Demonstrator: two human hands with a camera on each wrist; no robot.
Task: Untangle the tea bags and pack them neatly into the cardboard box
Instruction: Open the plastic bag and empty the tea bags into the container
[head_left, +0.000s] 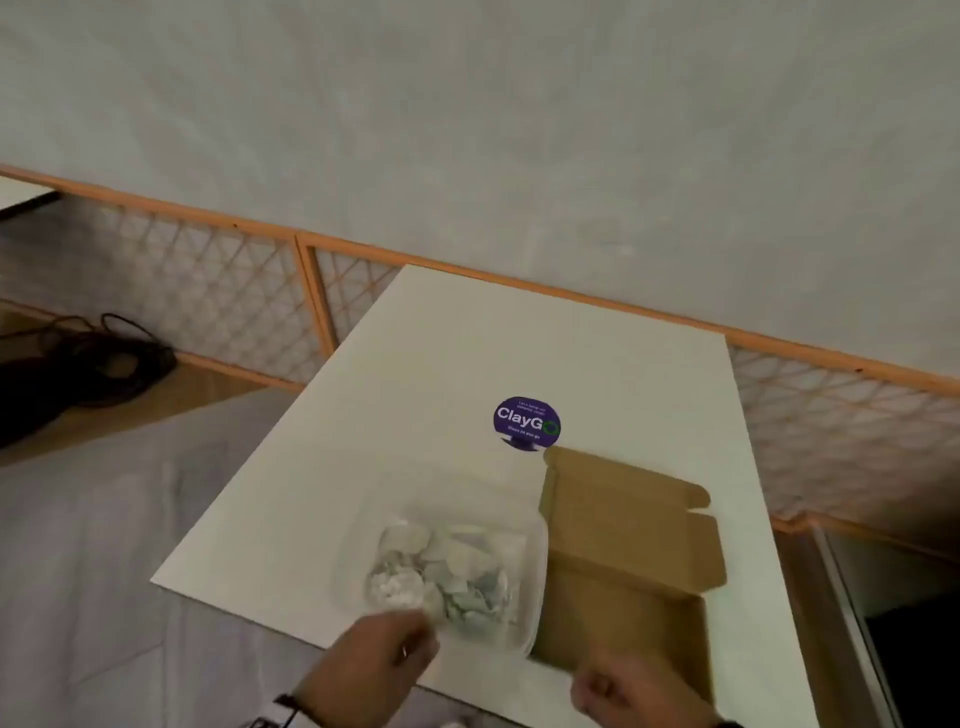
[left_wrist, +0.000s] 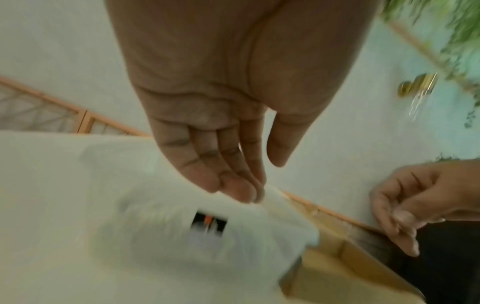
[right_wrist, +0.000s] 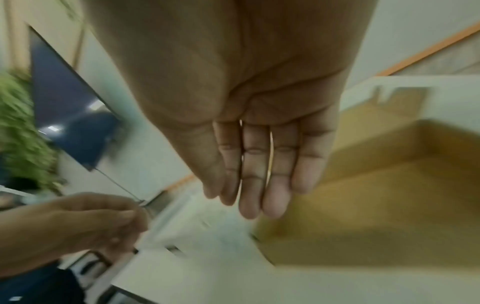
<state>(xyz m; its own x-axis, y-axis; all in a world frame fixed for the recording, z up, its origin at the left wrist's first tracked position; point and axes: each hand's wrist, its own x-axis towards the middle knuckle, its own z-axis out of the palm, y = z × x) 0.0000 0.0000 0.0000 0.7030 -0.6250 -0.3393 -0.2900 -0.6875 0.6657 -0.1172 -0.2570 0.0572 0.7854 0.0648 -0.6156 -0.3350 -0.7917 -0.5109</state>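
A clear plastic tub (head_left: 542, 561) holds a tangled heap of white tea bags (head_left: 447, 571) near the front of the white table (head_left: 457, 353). To its right lies the brown cardboard box (head_left: 623, 618), open, its lid flat behind it. My left hand (head_left: 410, 639) is at the tub's near rim; in the left wrist view its straight fingers (left_wrist: 241, 191) touch the blurred white tub (left_wrist: 168, 236), thumb apart. My right hand (head_left: 602, 686) hovers over the box's near edge (right_wrist: 389, 205), fingers (right_wrist: 249, 201) relaxed and holding nothing.
A round purple ClayGo sticker (head_left: 526, 422) lies on the table behind the box. An orange lattice fence (head_left: 218, 291) runs behind the table. Black cables (head_left: 88, 364) lie on the floor to the left. Both wrist views are motion-blurred.
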